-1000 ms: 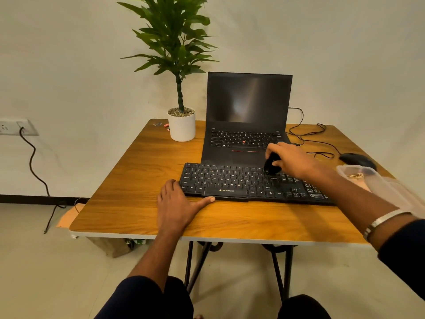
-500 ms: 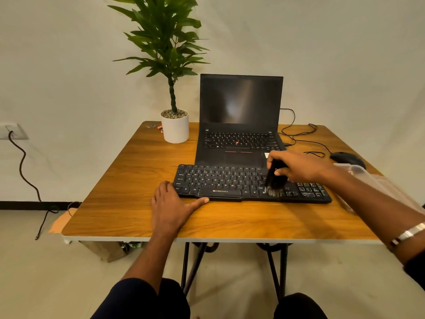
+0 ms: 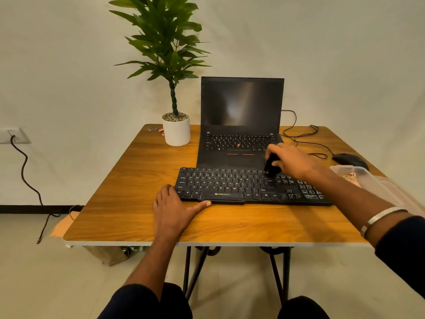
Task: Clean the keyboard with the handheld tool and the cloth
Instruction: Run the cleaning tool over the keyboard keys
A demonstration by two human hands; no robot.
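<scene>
Keyboard (image 3: 241, 186) lies crosswise; right hand (image 3: 291, 161) holds brush (image 3: 271, 165) upright.

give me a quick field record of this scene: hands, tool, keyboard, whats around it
right hand: grips a small black brush, set at the far edge of the keyboard, right of middle
left hand: flat on the table, thumb along the keyboard's near edge
keyboard: black, in front of an open laptop
potted plant: far left of laptop
mouse: far right
clear container: right edge
cloth: cannot tell
</scene>
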